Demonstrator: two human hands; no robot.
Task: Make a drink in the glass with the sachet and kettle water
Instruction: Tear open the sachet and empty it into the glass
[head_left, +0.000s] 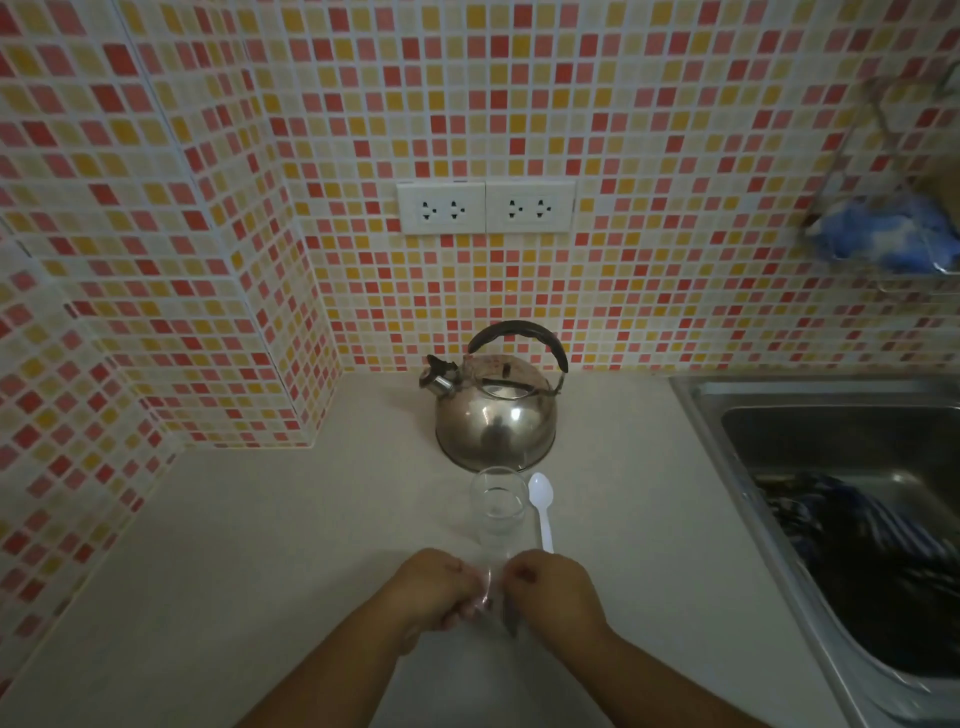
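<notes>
A clear glass (500, 512) stands upright on the pale counter (260, 545), just in front of a steel kettle (496, 415) with a black handle. A white plastic spoon (541, 506) lies to the right of the glass. Below the glass, my left hand (434, 590) and my right hand (553, 592) meet, both pinching a small, blurred sachet (488, 597) between them. Most of the sachet is hidden by my fingers.
A steel sink (831, 467) with a dark striped cloth in it takes up the right side. Tiled walls close the back and left, with two double sockets (485, 207) above the kettle. A wire rack with a blue cloth (883, 234) hangs at upper right.
</notes>
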